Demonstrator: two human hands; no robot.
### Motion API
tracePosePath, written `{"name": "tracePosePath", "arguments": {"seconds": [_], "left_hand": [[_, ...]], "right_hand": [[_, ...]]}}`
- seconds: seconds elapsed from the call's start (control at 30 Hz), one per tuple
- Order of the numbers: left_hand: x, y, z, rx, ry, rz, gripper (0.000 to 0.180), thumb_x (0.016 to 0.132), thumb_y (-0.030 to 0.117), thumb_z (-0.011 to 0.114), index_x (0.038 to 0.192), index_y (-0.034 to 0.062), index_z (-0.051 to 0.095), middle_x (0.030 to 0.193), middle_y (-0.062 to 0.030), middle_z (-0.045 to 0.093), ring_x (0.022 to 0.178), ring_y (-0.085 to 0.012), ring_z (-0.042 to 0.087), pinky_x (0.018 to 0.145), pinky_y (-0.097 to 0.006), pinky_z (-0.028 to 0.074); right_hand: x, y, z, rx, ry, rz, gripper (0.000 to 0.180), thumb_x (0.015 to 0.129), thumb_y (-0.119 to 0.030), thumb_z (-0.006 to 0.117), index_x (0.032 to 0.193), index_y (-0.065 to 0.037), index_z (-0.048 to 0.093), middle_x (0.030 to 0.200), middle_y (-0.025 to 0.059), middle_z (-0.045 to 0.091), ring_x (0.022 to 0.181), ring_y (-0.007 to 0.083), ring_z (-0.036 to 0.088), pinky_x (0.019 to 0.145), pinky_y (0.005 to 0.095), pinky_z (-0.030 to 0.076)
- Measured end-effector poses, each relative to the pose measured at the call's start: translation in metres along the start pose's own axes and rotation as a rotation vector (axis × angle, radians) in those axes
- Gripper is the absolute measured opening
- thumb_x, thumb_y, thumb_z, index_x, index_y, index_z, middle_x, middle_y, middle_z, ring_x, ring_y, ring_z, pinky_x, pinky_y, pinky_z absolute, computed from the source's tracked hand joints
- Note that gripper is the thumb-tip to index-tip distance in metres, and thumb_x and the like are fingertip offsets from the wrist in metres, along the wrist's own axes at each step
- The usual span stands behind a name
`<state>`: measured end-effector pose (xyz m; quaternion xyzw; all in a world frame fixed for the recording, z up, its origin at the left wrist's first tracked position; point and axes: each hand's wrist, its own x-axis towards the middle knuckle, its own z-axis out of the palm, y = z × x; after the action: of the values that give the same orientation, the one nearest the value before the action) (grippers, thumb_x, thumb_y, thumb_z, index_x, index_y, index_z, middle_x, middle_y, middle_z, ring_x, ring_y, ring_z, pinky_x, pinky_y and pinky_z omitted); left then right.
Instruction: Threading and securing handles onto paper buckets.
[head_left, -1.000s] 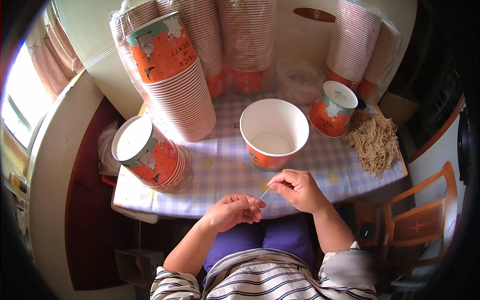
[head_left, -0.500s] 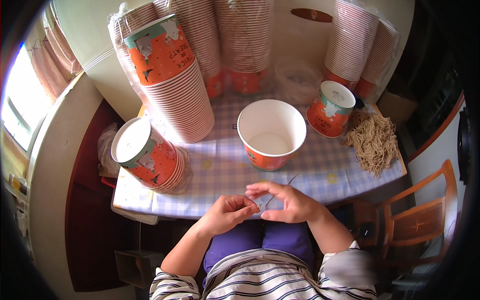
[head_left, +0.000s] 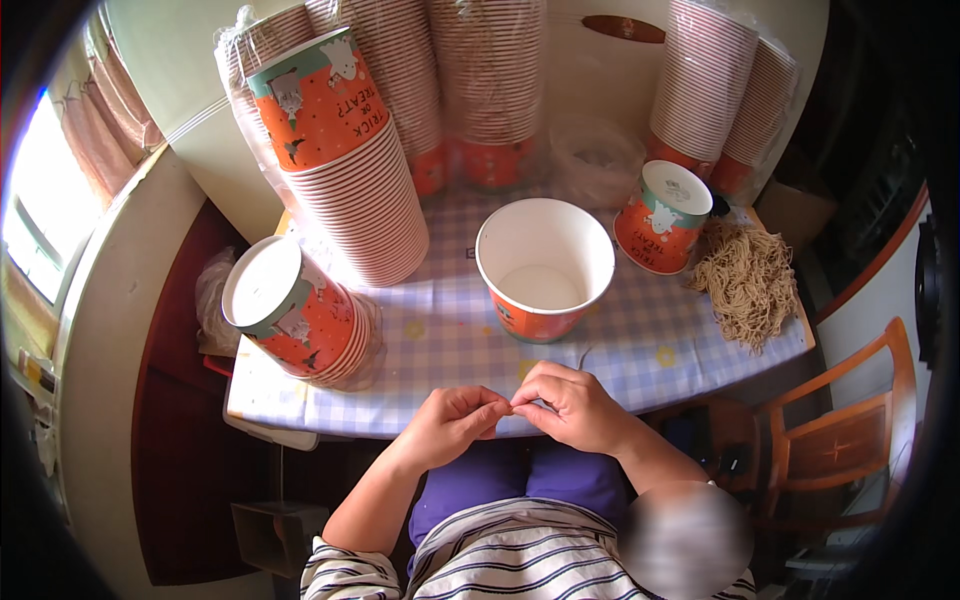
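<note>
Two hands [head_left: 515,412] pinch thin string [head_left: 583,356].

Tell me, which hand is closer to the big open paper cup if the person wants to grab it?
Probably the right hand. It sits almost straight below the open paper cup, while the left hand is further off to the side. Both hands are pinched together at the fingertips on something thin, so either would have to let go first.

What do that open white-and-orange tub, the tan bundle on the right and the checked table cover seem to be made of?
The open white-and-orange tub looks like coated paperboard: thin rolled rim, smooth matte white inside. The tan stringy bundle looks like cut lengths of paper or natural-fibre twine, dull and loosely tangled. The blue-and-white checked table cover could be cloth or wipeable plastic; it lies flat with a faint sheen.
</note>
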<state>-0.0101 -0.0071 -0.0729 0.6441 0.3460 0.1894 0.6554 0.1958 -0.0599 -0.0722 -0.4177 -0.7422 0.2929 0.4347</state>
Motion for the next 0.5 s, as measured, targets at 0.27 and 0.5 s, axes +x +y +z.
{"name": "tracePosePath", "arguments": {"seconds": [0.27,0.5], "left_hand": [[0.002,-0.005,0.001,-0.106,-0.015,0.017,0.020,0.093,0.017,0.064,0.099,-0.0019,0.066,0.076,0.0027,0.061,0.070,-0.0043,0.053,0.064,-0.021,0.047],[-0.001,0.004,0.000,0.067,0.068,0.049,0.015,0.088,0.012,0.068,0.091,-0.0024,0.067,0.074,0.0009,0.064,0.069,-0.0043,0.054,0.063,-0.021,0.047]], "right_hand": [[0.000,0.001,0.001,-0.096,0.059,-0.116,0.012,0.080,0.001,0.069,0.089,-0.002,0.061,0.084,0.0085,0.057,0.072,0.0247,0.061,0.063,0.0340,0.050],[-0.002,-0.001,0.003,-0.243,0.070,-0.237,0.018,0.076,0.000,0.070,0.090,-0.005,0.060,0.085,0.0073,0.056,0.069,0.0248,0.061,0.061,0.0339,0.052]]}}
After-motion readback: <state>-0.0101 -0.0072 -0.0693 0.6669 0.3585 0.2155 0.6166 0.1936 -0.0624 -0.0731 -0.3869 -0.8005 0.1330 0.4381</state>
